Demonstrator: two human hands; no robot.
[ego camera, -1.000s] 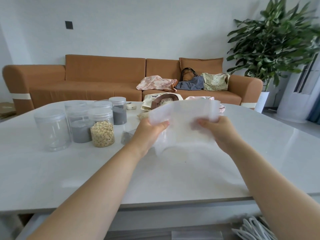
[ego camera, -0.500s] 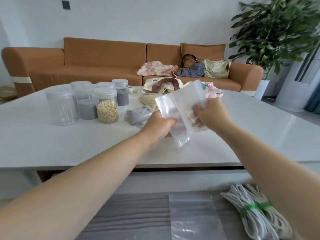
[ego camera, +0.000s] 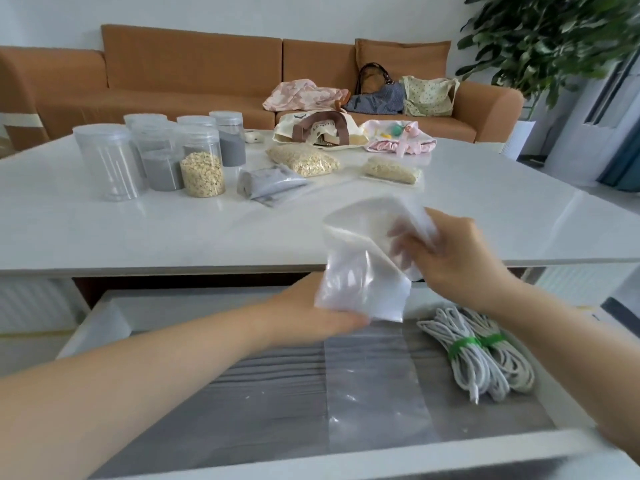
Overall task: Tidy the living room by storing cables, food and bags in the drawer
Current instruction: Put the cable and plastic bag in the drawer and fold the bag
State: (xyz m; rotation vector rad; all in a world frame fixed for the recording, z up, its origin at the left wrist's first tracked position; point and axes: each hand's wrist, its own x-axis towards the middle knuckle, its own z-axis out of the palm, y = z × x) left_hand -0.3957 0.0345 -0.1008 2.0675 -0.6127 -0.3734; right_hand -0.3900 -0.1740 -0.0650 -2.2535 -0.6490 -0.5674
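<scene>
1. The clear bag hangs folded between both hands, over the open drawer and just in front of the table edge.
2. The right hand pinches its upper part, fingers curled and showing through the plastic.
3. The left hand reaches under the bottom edge; the plastic hides its thumb, so I cannot tell if it grips.
4. The bag's long axis runs roughly 12 to 6, nearly upright.
5. The likely landing spot, the flat bag on the drawer floor, lies at 6 o'clock from the hands; the left hand is nearer it.
6. The cable bundles sit at 4 o'clock, clear of that path.
7. Food packets wait at 11 o'clock on the table, not yet stored.
</scene>
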